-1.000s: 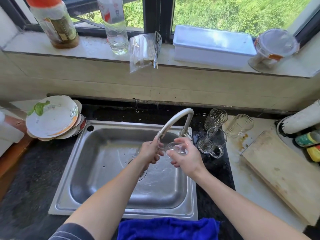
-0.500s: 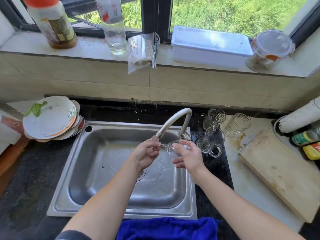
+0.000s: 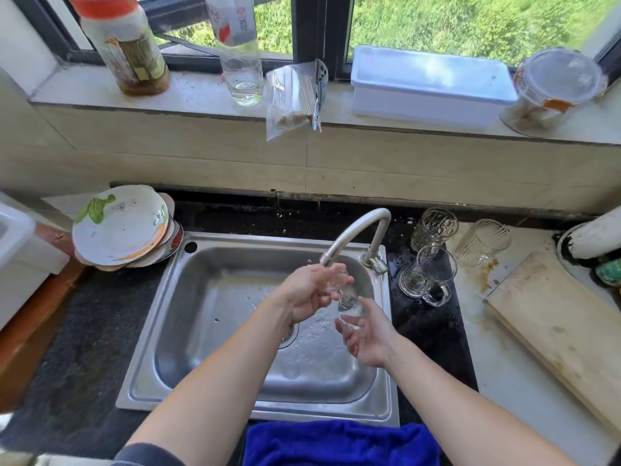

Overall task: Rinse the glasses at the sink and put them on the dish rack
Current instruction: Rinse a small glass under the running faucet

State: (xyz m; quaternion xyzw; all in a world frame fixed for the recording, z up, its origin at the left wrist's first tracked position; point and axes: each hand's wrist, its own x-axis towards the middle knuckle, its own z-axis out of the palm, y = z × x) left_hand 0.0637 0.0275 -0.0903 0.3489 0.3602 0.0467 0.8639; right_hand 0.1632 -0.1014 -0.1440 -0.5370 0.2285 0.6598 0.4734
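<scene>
Left hand [image 3: 307, 292]: fingers curled round the upper end of the small glass [image 3: 349, 306], held right under the faucet [image 3: 359, 227] spout, over the sink [image 3: 161, 331]. Right hand [image 3: 364, 334]: palm up, fingers loosely spread, fingertips touching the glass's lower end; I see no firm grip there. The glass is tilted, upper end at the spout, lower end toward me. Against half a second ago: the right hand then lay palm down, clamped over the glass beside the spout; it now sits lower and turned over, and the left hand has shifted right to take the glass. A handled mug [image 3: 425, 275] and two tumblers [image 3: 433, 228] [image 3: 484, 242] stand on the counter right of the faucet. Writing: the red-and-white label on the clear bottle [image 3: 240, 52] and the label on the orange-capped jar [image 3: 126, 45] are too blurred to read.
</scene>
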